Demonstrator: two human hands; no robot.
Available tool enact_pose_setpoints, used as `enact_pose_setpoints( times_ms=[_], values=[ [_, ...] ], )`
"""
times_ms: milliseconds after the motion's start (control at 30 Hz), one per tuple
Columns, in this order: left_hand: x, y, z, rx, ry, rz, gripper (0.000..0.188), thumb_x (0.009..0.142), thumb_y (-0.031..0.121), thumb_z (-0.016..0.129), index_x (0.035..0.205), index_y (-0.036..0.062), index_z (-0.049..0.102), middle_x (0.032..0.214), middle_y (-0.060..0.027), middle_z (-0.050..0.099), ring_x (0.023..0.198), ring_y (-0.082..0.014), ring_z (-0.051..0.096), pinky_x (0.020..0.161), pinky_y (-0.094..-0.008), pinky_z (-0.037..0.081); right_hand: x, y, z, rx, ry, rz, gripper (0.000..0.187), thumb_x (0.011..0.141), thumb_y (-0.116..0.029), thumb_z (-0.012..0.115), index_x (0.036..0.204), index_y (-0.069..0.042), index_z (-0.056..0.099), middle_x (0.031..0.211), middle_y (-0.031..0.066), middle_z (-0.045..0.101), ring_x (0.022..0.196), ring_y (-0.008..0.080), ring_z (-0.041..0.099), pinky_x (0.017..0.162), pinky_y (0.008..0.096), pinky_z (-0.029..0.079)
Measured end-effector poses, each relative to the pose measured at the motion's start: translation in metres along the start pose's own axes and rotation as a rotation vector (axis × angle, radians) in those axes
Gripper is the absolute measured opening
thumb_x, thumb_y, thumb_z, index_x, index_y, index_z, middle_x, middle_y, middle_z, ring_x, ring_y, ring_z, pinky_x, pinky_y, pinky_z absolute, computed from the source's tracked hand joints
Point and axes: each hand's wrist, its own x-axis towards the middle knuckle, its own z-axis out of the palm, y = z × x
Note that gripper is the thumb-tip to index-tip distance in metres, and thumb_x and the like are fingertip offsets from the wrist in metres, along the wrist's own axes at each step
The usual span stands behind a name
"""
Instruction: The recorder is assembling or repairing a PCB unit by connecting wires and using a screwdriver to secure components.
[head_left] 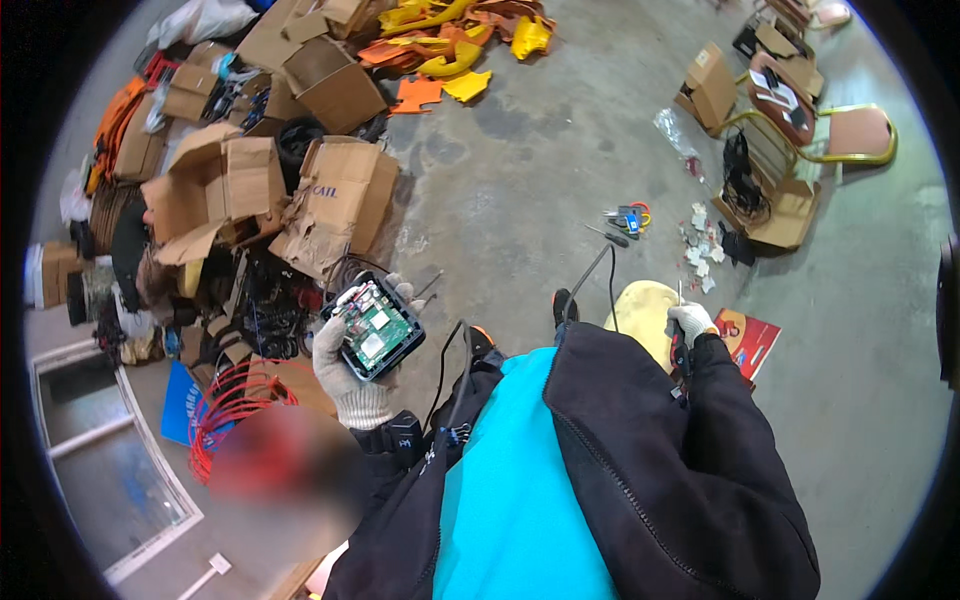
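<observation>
My left hand point(338, 362), in a pale knitted glove, grips an opened dark electronic box point(408, 347). Inside it a green circuit board point(385, 322) lies exposed, facing up. Fingers wrap round its left side, and more fingertips show at its far edge. At the right, my gloved right hand point(692, 322) is closed round a screwdriver point(681, 356). Its thin metal shaft points up and away from me; the dark and red handle shows below the palm. That hand is over the edge of a round yellowish seat point(642, 308), well apart from the box.
Cardboard boxes point(335, 205), cables and a red cable coil point(235, 400) crowd the left. Hand tools point(630, 220) and white scraps point(700, 250) lie on the floor ahead. A red booklet point(748, 340) is beside the seat. Chairs point(860, 133) stand far right. A blurred patch covers the lower left.
</observation>
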Motion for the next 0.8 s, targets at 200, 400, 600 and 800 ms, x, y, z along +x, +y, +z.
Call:
enact_pose_setpoints(
  times_ms=[200,400,600,800],
  values=[
    [0.003,-0.014,0.026,0.031,-0.01,-0.092,0.069,0.088,0.024,0.067,0.147,-0.008,0.048,0.141,-0.0356,0.057,0.129,-0.0513,0.059,0.111,-0.0674,0.047,-0.028,0.034,-0.011,-0.063,-0.087,-0.035,0.014,0.083,-0.01,0.069,0.086,0.003,0.071,0.077,0.0154,0.072,0.066,0.0239,0.069,0.063,0.037,0.058],
    [0.017,-0.023,0.042,0.074,-0.003,-0.13,0.069,0.089,0.025,0.067,0.146,-0.0095,0.049,0.143,-0.0363,0.055,0.131,-0.0522,0.057,0.114,-0.0686,0.043,-0.01,0.048,0.005,0.034,-0.072,0.055,0.02,0.087,-0.013,0.066,0.098,0.004,0.07,0.078,0.0151,0.07,0.068,0.0264,0.069,0.065,0.0389,0.059],
    [0.058,-0.025,0.048,0.124,-0.039,-0.187,0.07,0.091,0.026,0.065,0.147,-0.01,0.045,0.143,-0.0349,0.054,0.13,-0.0503,0.058,0.113,-0.0641,0.048,-0.007,0.038,0.01,-0.107,0.029,0.01,0.03,0.084,-0.018,0.071,0.103,0.005,0.069,0.076,0.0152,0.072,0.063,0.026,0.072,0.063,0.0374,0.057],
    [0.146,-0.006,0.056,0.155,-0.1,-0.315,0.07,0.091,0.027,0.064,0.146,-0.012,0.045,0.144,-0.0364,0.053,0.131,-0.0514,0.056,0.11,-0.0658,0.049,-0.044,0.033,0.042,0.157,0.146,0.004,0.027,0.088,-0.017,0.07,0.108,0.001,0.067,0.072,0.0077,0.064,0.059,0.02,0.064,0.056,0.0357,0.052]
  ],
)
